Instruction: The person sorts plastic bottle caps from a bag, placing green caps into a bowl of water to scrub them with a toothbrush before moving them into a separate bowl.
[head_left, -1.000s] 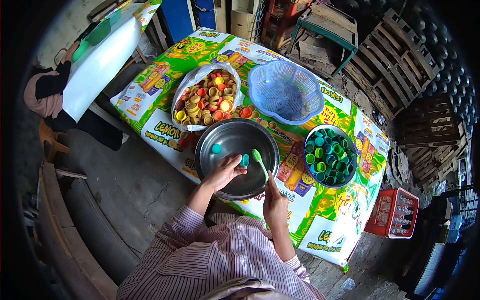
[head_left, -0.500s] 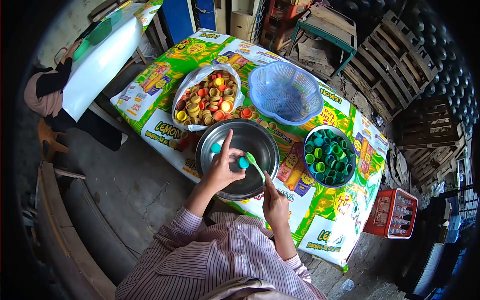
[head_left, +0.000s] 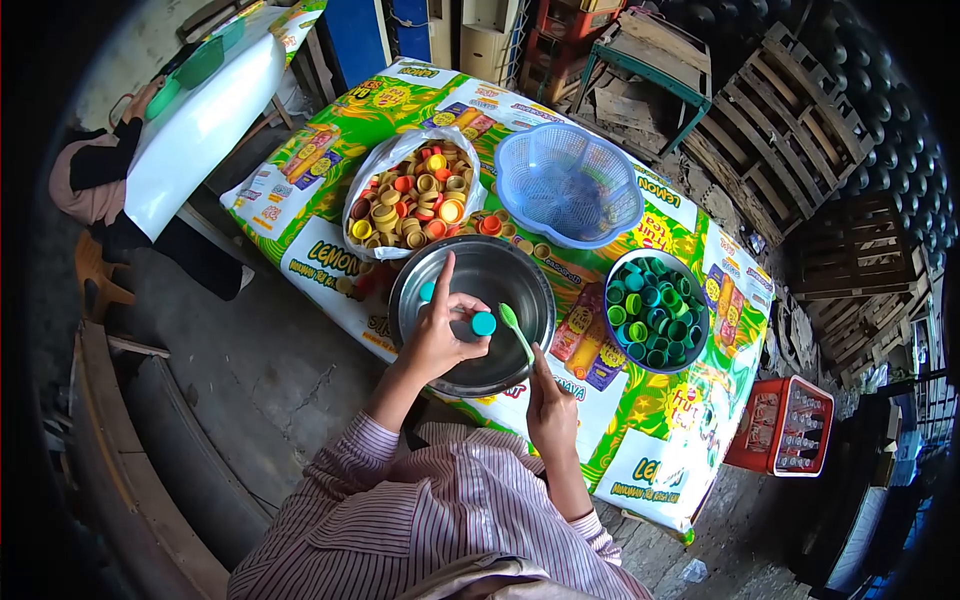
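My left hand (head_left: 445, 335) is over the metal bowl (head_left: 535, 290), thumb and curled fingers pinching a teal bottle cap (head_left: 483, 323), the index finger pointing up. My right hand (head_left: 551, 405) grips the handle of what looks like a light-green toothbrush (head_left: 516, 332). The brush head is just right of the cap, with a small gap between them. Another teal cap (head_left: 427, 291) shows inside the bowl, partly behind my left hand.
Behind the bowl stand a white sack (head_left: 366, 180) of yellow, orange and red caps and a blue plastic basket (head_left: 570, 185). A bowl (head_left: 610, 325) of green caps sits at right. A red crate (head_left: 785, 428) is beside the table. Another person (head_left: 95, 180) works at far left.
The toothbrush head has moved right, away from the cap it was against. The cap's flat face now shows more fully toward me. My left hand has barely shifted.
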